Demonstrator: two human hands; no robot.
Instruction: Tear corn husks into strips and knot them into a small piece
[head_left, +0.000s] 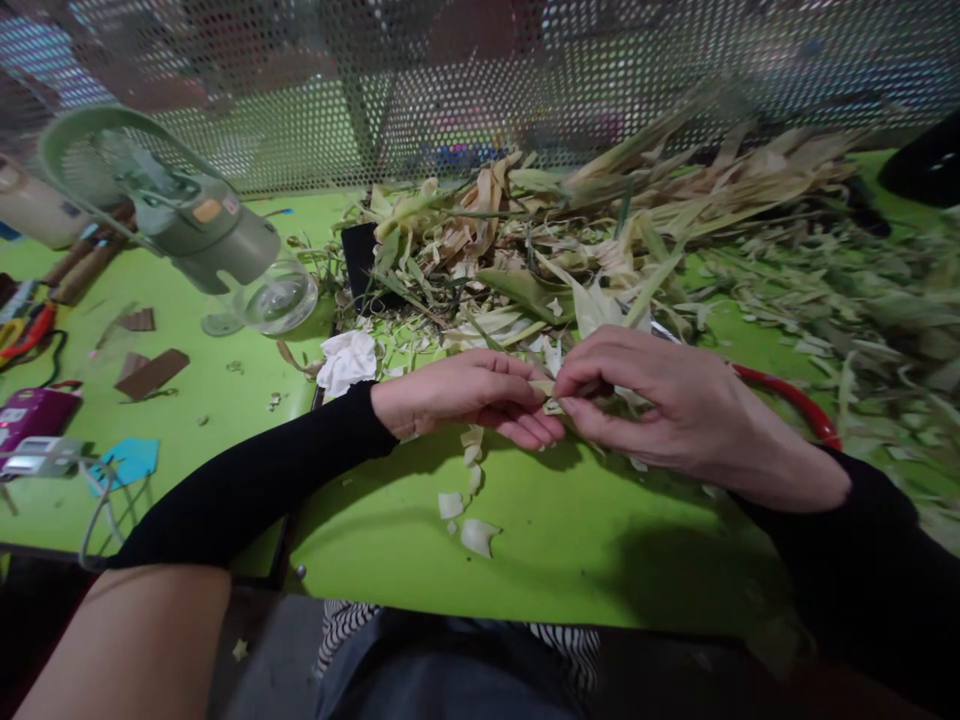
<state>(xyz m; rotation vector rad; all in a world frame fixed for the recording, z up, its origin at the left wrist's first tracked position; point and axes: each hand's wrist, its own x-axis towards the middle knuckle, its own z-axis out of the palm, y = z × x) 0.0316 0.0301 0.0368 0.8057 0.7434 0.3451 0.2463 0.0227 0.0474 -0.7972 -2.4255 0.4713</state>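
My left hand [469,392] and my right hand [660,400] meet over the green table [570,540], both in black sleeves. Their fingers are curled and pinch a small pale leaf strip [546,392] between them. Small pale cut scraps [469,500] lie on the table just below my left hand. Right behind my hands rises a big pile of green and dry leaf husks [600,240].
A small green desk fan [187,220] stands at the back left beside a clear glass dish [281,298]. A crumpled white tissue [346,360], brown card pieces [150,372], tools and a purple device [34,412] lie left. A red curved handle [795,400] shows right. Perforated mesh [480,80] closes the back.
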